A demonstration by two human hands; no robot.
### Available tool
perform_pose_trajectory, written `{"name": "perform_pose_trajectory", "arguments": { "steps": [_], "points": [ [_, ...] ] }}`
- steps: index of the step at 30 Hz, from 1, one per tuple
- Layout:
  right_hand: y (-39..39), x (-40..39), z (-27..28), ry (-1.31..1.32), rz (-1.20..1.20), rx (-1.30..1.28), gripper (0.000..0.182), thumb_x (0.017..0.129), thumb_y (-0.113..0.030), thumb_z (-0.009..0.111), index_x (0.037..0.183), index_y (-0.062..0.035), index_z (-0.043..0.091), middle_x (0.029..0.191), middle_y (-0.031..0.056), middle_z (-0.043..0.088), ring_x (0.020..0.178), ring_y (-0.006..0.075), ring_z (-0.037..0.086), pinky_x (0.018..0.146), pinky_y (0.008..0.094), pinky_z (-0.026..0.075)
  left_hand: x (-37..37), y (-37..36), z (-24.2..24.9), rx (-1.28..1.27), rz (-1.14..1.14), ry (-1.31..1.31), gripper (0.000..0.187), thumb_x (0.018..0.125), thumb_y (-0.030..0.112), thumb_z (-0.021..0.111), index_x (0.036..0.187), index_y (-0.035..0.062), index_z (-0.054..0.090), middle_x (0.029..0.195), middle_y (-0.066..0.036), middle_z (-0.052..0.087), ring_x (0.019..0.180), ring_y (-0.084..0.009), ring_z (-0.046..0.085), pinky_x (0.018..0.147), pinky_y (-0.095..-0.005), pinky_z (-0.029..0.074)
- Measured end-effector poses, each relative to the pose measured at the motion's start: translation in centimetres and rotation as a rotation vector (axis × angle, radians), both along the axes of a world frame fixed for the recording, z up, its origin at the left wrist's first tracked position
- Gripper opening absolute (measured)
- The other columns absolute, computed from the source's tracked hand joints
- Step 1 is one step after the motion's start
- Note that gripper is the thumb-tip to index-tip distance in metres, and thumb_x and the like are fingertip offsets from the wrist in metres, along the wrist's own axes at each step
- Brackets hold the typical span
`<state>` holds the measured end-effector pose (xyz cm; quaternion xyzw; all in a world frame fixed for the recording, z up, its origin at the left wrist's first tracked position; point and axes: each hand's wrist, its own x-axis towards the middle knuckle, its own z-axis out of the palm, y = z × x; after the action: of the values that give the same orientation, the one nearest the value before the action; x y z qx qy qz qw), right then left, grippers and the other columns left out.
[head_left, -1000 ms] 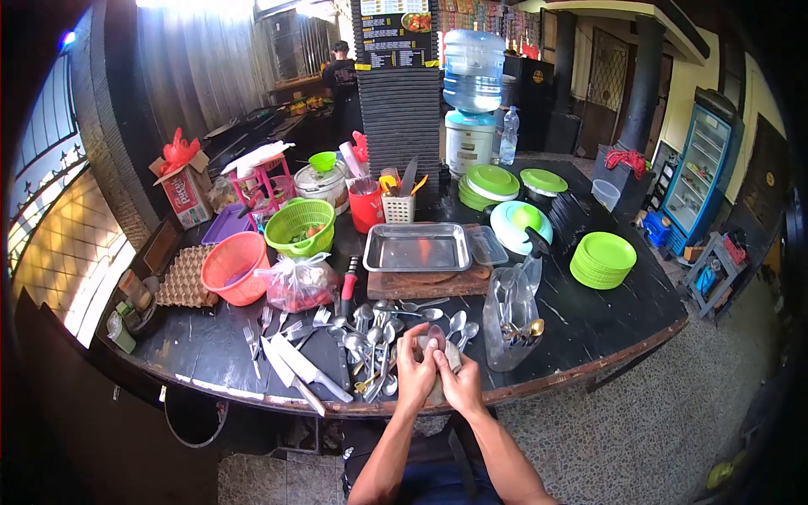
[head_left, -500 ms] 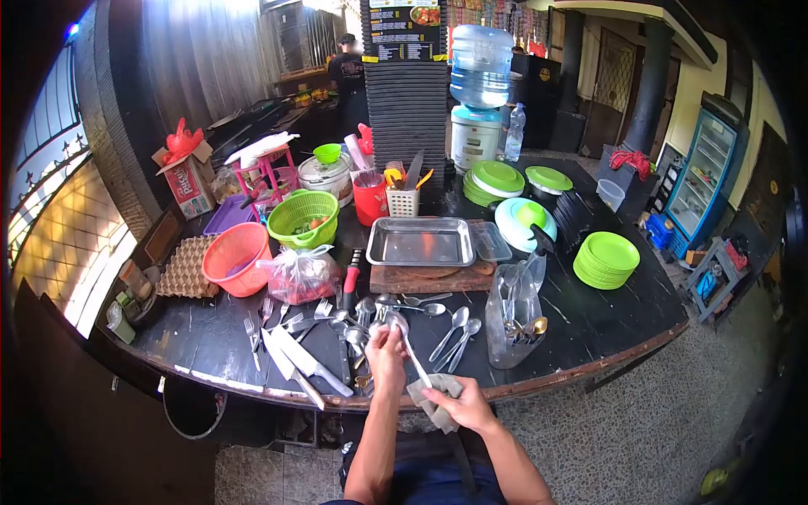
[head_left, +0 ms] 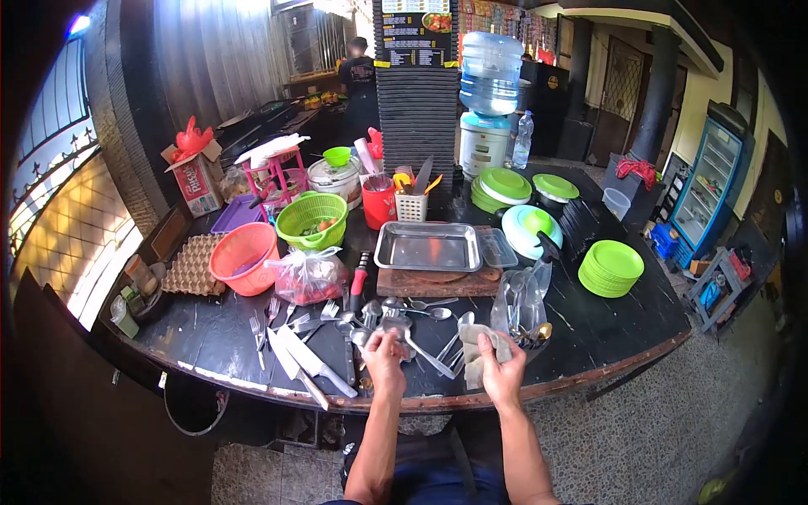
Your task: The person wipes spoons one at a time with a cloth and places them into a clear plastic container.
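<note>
My left hand [head_left: 385,364] is closed on a large spoon [head_left: 425,355], pinching it near its bowl end, with the handle pointing down to the right. To the right, my right hand [head_left: 502,370] grips a folded grey cloth [head_left: 473,358], apart from the spoon. Loose spoons and forks lie beyond my hands on the black table [head_left: 227,345]. Two white-handled knives [head_left: 311,360] rest left of my left hand. Behind my right hand stands a clear container [head_left: 520,303] with cutlery in it.
A metal tray [head_left: 427,246] rests on a wooden board [head_left: 438,282]. Green plates [head_left: 610,269] are stacked at the right. An orange basket [head_left: 244,258], a green basket [head_left: 311,220] and an egg tray [head_left: 194,265] stand at the left. Farther back, a person [head_left: 359,88] stands facing away.
My right hand has moved right and up with the cloth, away from the spoon's handle. The spoon stays in my left hand, its handle now pointing farther right. The view has shifted slightly.
</note>
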<state>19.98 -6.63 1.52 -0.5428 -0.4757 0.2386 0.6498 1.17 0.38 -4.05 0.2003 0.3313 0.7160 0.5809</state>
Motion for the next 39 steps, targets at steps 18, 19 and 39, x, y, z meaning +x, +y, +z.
{"name": "perform_pose_trajectory", "arguments": {
  "steps": [18, 19, 39],
  "points": [
    [0.4, -3.6, -2.2, -0.660, 0.195, 0.182, 0.056, 0.071, 0.010, 0.072, 0.126, 0.0003, 0.065, 0.114, 0.0158, 0.065, 0.101, 0.0371, 0.069, 0.087, 0.0432, 0.058, 2.8, -1.3, -0.1, -0.104, -0.188, 0.284, 0.017, 0.091, 0.008, 0.071, 0.076, 0.0015, 0.069, 0.068, 0.003, 0.061, 0.057, -0.0047, 0.047, 0.053, -0.0238, 0.033],
    [0.2, -3.4, -2.2, -0.698, 0.206, 0.158, 0.051, 0.071, 0.009, 0.072, 0.122, 0.0006, 0.067, 0.110, 0.0153, 0.066, 0.098, 0.0371, 0.070, 0.083, 0.0431, 0.058, 2.9, -1.3, 0.1, -0.119, -0.183, 0.258, 0.019, 0.090, 0.010, 0.074, 0.074, 0.0017, 0.069, 0.066, 0.003, 0.060, 0.057, -0.0047, 0.046, 0.053, -0.0237, 0.033],
    [-0.1, -3.8, -4.8, -0.253, 0.277, -0.068, 0.030, 0.085, -0.013, 0.077, 0.108, 0.0045, 0.068, 0.087, 0.0192, 0.070, 0.075, 0.0218, 0.071, 0.067, 0.0368, 0.054, 2.8, -1.5, 0.3, 0.186, -0.065, 0.388, 0.012, 0.090, 0.004, 0.077, 0.081, 0.0015, 0.070, 0.075, 0.003, 0.064, 0.068, -0.0037, 0.054, 0.062, -0.0221, 0.041]
  ]
}}
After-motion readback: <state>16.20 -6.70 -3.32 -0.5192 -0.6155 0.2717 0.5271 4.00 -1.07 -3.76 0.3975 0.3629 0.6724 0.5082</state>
